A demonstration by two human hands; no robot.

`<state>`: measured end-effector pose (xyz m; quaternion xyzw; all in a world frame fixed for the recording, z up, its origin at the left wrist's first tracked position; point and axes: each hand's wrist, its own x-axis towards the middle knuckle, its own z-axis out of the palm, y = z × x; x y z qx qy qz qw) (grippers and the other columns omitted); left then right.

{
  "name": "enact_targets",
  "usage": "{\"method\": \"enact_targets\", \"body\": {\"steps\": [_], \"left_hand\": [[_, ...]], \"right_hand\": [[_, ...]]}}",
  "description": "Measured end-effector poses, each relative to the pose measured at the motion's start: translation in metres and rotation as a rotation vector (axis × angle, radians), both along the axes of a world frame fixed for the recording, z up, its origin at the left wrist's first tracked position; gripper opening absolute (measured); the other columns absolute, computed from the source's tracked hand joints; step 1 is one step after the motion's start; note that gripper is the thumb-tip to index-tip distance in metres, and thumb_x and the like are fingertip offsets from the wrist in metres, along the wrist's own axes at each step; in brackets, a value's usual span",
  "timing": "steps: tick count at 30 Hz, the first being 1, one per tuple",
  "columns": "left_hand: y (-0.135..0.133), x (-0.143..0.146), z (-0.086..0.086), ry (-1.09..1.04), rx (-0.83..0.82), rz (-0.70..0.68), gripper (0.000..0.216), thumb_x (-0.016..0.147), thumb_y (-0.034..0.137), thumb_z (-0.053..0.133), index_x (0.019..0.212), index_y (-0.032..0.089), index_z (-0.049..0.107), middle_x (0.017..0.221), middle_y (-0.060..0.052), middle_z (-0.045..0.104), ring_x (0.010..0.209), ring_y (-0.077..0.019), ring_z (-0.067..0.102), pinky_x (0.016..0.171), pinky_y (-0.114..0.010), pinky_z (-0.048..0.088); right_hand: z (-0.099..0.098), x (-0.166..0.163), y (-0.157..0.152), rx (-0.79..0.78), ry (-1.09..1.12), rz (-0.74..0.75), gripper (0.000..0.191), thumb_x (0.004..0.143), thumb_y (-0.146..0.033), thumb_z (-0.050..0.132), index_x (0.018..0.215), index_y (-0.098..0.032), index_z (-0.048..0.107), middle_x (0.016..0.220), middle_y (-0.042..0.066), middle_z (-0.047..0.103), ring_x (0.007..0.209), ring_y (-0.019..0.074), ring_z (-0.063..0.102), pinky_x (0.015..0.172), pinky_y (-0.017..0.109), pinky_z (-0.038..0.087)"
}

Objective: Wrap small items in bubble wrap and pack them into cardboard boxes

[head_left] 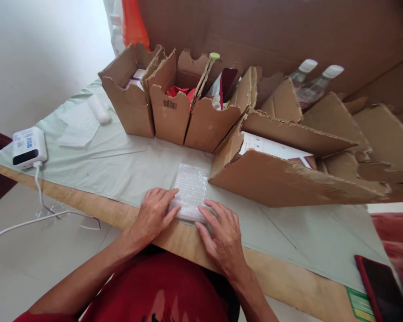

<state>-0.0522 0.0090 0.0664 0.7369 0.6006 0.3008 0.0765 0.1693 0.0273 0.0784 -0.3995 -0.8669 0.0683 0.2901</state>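
Note:
A small sheet of clear bubble wrap lies on the cloth in front of me, with its near edge folded or rolled into a thicker strip. My left hand is at the left end of that strip, thumb and forefinger closed on it. At the right end, my right hand grips the strip between thumb and fingers. Whether anything is wrapped inside the fold I cannot tell.
Cut cardboard boxes holding packages line the back, and a long cardboard box reaches toward the right. Two bottles stand behind. More bubble wrap, a white device with a cable and a phone lie around.

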Motion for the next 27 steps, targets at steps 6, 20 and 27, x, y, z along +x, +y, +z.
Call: {"method": "enact_targets", "body": {"steps": [6,20,27], "left_hand": [[-0.011,-0.004,0.009,-0.085,0.011,-0.161,0.037,0.092,0.022,0.063,0.129,0.019,0.059,0.118,-0.012,0.069,0.111,-0.0284,0.061,0.098,-0.046,0.049],[0.009,-0.002,0.007,-0.244,-0.054,0.131,0.026,0.095,0.031,0.06,0.116,0.017,0.068,0.102,-0.011,0.072,0.094,-0.025,0.066,0.084,-0.042,0.055],[-0.021,0.014,0.021,-1.26,-0.683,0.132,0.046,0.083,0.041,0.073,0.122,0.015,0.067,0.116,-0.013,0.075,0.106,-0.0252,0.072,0.096,-0.041,0.057]], "right_hand": [[-0.004,-0.002,0.009,-0.08,-0.016,0.072,0.027,0.098,-0.017,0.055,0.123,-0.02,0.064,0.113,0.009,0.076,0.114,0.0289,0.065,0.096,0.047,0.048],[-0.008,-0.007,0.019,-0.095,-0.048,0.009,0.032,0.095,-0.017,0.058,0.126,-0.019,0.065,0.119,0.013,0.074,0.117,0.0306,0.063,0.099,0.049,0.048],[-0.006,-0.013,0.006,-0.536,0.294,-0.13,0.026,0.095,-0.029,0.06,0.119,-0.025,0.068,0.107,0.006,0.075,0.097,0.0235,0.069,0.085,0.036,0.056]]}}
